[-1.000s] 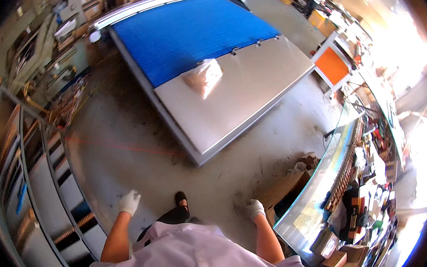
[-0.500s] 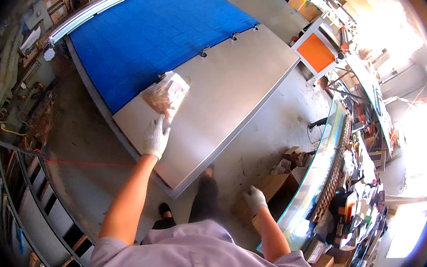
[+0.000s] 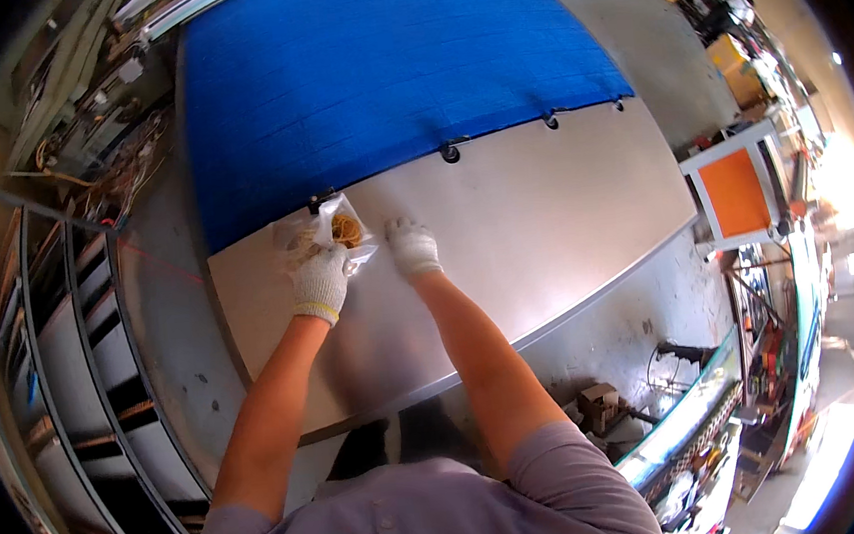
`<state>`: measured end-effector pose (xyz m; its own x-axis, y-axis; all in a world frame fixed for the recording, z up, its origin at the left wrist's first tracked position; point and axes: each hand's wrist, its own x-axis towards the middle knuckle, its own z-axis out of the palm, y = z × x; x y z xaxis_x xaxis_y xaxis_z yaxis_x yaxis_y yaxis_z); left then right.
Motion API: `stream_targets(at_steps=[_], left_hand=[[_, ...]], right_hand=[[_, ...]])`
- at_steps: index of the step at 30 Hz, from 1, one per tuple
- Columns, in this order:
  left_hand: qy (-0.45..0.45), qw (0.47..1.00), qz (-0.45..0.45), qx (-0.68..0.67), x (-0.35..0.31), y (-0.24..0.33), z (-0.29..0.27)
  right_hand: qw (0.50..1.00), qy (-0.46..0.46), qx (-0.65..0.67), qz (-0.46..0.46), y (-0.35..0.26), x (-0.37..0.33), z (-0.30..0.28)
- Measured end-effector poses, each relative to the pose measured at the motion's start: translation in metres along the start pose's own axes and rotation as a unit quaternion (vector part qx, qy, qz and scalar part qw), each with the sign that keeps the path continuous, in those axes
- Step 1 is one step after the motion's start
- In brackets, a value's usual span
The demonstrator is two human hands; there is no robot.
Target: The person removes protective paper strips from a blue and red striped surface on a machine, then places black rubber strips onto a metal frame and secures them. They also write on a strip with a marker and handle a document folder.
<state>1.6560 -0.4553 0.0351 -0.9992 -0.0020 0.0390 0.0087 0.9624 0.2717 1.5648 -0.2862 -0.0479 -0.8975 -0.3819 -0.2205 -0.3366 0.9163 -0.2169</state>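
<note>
A clear plastic bag (image 3: 294,239) lies on the pale, smooth tabletop (image 3: 543,208), close to the edge of the blue sheet (image 3: 381,60). Inside it are tangled yellow-brown loops (image 3: 346,230) that look like rubber bands. My left hand (image 3: 321,278), in a white knitted glove, grips the near side of the bag; its fingertips are partly hidden in the plastic. Just right of the bag, my right hand (image 3: 412,246), also gloved, is over the tabletop with its fingers apart and nothing in them. A black clip (image 3: 321,200) sits at the sheet's edge behind the bag.
More black clips (image 3: 451,152) line the sheet's near edge. A dark metal rack (image 3: 75,325) stands at the left. To the right are a white frame with an orange panel (image 3: 734,197) and a long glass-like pane (image 3: 684,412) beside piled clutter. Cardboard boxes (image 3: 598,404) lie on the floor.
I have come closer to the table. My left hand has reached the bag and taken hold of it. My right hand has risen from beside the floor boxes to the tabletop.
</note>
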Motion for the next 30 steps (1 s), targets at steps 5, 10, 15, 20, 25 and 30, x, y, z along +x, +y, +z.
stream_targets(at_steps=[5, 10, 15, 20, 25, 30], left_hand=[[0.005, 0.998, -0.048, -0.046, -0.024, 0.012, -0.01], [0.059, 0.985, -0.079, -0.138, -0.029, 0.058, -0.018], [0.132, 0.943, -0.06, -0.299, -0.051, 0.109, 0.03], [-0.167, 0.98, 0.049, -0.101, -0.067, 0.233, 0.045], [-0.24, 0.96, 0.131, 0.056, -0.053, 0.33, 0.135], [-0.233, 0.957, 0.16, 0.06, 0.02, 0.417, 0.185]], right_hand=[[0.927, 0.103, 0.352, -0.077, -0.02, -0.017, -0.016], [0.946, 0.065, 0.271, -0.164, -0.014, -0.048, -0.066], [0.958, 0.074, 0.257, -0.098, 0.127, -0.103, -0.075], [0.982, -0.028, 0.177, 0.061, 0.386, -0.178, -0.041], [0.964, -0.1, 0.116, 0.216, 0.585, -0.273, -0.058], [0.93, -0.143, 0.16, 0.298, 0.692, -0.315, -0.108]])
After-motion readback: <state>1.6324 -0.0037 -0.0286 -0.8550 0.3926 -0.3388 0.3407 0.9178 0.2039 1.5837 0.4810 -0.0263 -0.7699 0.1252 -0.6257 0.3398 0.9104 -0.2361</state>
